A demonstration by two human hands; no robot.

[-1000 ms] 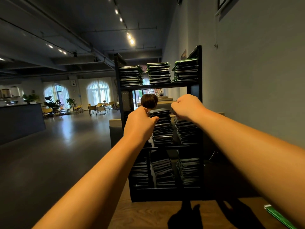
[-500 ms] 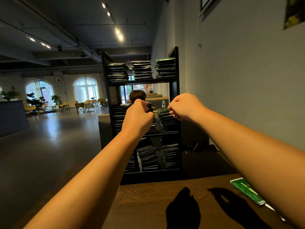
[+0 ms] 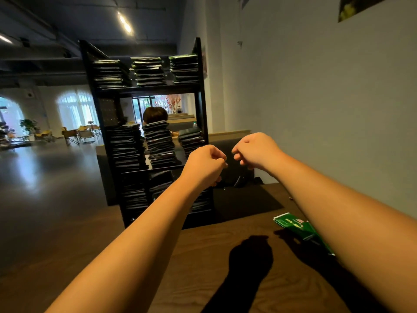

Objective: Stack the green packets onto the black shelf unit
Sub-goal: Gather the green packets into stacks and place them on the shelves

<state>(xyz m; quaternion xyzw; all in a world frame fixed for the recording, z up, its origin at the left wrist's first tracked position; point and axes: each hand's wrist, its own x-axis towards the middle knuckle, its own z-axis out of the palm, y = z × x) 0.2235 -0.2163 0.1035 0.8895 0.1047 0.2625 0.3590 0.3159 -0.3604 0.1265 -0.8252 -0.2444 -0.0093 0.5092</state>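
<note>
Left hand (image 3: 204,164) and right hand (image 3: 255,150) hovered curled, empty, near the tall black shelf unit (image 3: 199,91); thin glossy green packets (image 3: 293,224) on the brown wooden surface (image 3: 158,256) looked light, floppy, slick, best pinched edgewise.

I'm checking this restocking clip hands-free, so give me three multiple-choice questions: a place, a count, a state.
1. Where do the loose green packets lie? A) on the floor B) on the wooden table C) in a hand
2. How many stacks stand on the black shelf unit's top level? A) one B) three C) five
3. How are the left hand and right hand? A) flat on the table B) gripping packets C) curled, holding nothing
Answers: B, they lie on the tabletop at the right; B, three piles side by side; C, fingers curled, no packet.
</note>
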